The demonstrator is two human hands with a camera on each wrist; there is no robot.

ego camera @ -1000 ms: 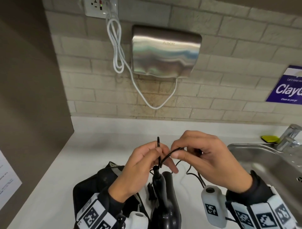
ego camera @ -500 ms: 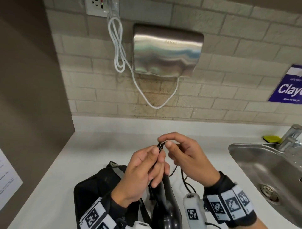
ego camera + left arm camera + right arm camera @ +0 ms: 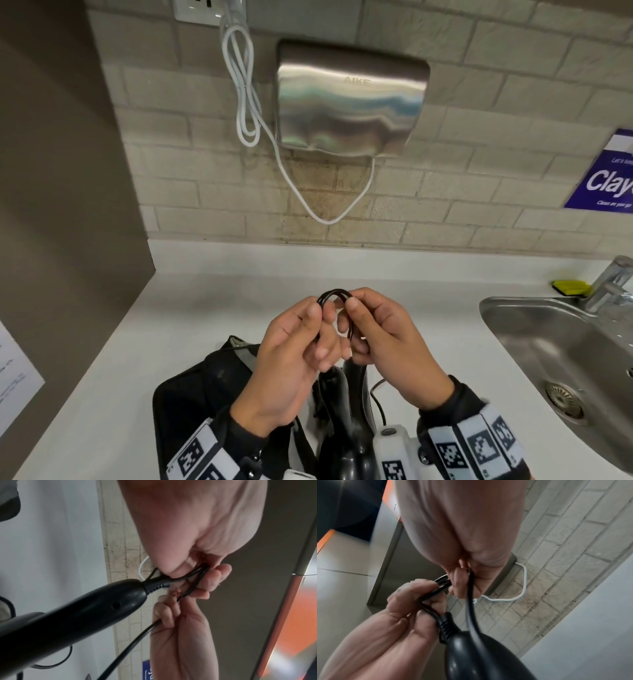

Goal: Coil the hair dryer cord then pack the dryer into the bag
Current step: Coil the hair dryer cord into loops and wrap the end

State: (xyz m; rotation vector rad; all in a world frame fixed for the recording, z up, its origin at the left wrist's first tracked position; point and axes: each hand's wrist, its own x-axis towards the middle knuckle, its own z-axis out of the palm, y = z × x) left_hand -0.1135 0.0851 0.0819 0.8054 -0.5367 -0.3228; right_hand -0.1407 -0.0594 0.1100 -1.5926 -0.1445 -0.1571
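Observation:
The black hair dryer (image 3: pixel 342 411) hangs handle-up over the open black bag (image 3: pixel 191 404) near the counter's front edge. Its black cord (image 3: pixel 334 293) is folded into a small loop above the handle. My left hand (image 3: pixel 318 317) pinches the left side of that loop, close to the strain relief (image 3: pixel 156 584). The right side is pinched by my right hand (image 3: pixel 351 308), and the rest of the cord (image 3: pixel 471 595) trails down from it past the dryer handle (image 3: pixel 471 649). The plug is hidden.
A steel sink (image 3: pixel 513 308) with a tap (image 3: pixel 609 284) and a yellow sponge (image 3: pixel 570 287) lies to the right. On the brick wall hang a steel hand dryer (image 3: pixel 349 99) and its white cable (image 3: pixel 245 89). A brown panel (image 3: pixel 68 205) stands at left.
My right hand has moved left and up to meet the left hand. The single upright strand of cord is now bent into a small loop pinched between both hands.

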